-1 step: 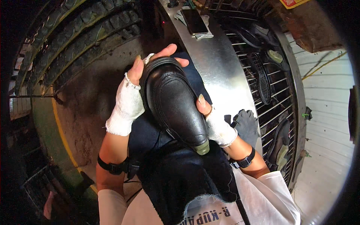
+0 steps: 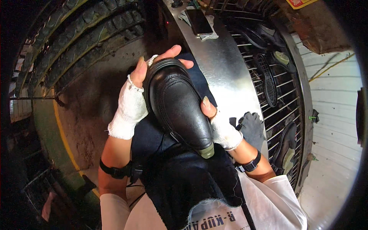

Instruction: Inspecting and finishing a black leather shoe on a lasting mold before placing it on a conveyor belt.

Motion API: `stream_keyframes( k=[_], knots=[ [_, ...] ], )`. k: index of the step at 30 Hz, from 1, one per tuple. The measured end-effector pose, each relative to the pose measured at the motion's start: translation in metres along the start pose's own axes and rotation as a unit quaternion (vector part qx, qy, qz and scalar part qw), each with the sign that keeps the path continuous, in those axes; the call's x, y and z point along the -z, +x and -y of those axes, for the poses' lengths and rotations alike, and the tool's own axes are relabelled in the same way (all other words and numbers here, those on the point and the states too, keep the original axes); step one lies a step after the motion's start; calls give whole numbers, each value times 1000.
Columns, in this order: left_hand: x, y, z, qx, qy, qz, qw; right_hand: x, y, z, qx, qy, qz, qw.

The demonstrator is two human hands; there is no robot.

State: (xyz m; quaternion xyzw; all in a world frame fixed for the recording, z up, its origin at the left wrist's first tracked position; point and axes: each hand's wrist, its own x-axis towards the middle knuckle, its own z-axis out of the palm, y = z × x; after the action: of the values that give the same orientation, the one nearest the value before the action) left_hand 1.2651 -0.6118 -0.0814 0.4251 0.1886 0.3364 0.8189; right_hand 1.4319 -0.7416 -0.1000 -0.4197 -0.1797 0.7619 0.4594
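Note:
A black leather shoe (image 2: 183,109) lies slantwise over my lap, its toe pointing away and a greenish last (image 2: 207,151) showing at its near end. My left hand (image 2: 132,96), in a white fingerless glove, is wrapped round the toe end, fingers over the far edge of the dark sole rim. Along the shoe's right side rests the thumb of my right hand (image 2: 222,124), gloved the same way; its other fingers are hidden underneath. A dark apron (image 2: 180,180) covers my lap beneath the shoe.
At right runs a metal table (image 2: 226,69) carrying a phone (image 2: 198,22) on a cloth. A dark glove (image 2: 251,126) lies near my right wrist. Beyond it, a barred rack (image 2: 281,111) holds a shoe sole (image 2: 266,78) and other shoe parts. Shelves of dark shoes (image 2: 84,38) stand far left.
My hands and the shoe stay in place. A pinkish shape at the lower left edge has shifted slightly.

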Motion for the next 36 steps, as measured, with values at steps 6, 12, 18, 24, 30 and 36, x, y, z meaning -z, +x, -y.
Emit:
stream_keyframes(
  k=[6, 12, 18, 24, 30, 36],
  knots=[
    [-9, -8, -2, 3, 24, -8, 1000, 11, 0, -10, 8, -20, 11, 1000],
    [-5, -28, 4, 7, 13, -34, 999, 4, -3, -4, 24, -31, -6, 999],
    [-2, -50, -16, -85, 161, -114, 977, -16, 8, 2, 88, -243, -38, 965],
    [29, -76, -5, -90, 35, -72, 993, -22, -2, 6, 168, -273, 17, 947],
    [30, -87, 30, -69, -36, -35, 996, -6, -12, 9, 290, -405, -40, 866],
    [30, -71, 37, -63, -91, -29, 993, 5, -22, -4, 371, -434, 65, 818]
  ],
)
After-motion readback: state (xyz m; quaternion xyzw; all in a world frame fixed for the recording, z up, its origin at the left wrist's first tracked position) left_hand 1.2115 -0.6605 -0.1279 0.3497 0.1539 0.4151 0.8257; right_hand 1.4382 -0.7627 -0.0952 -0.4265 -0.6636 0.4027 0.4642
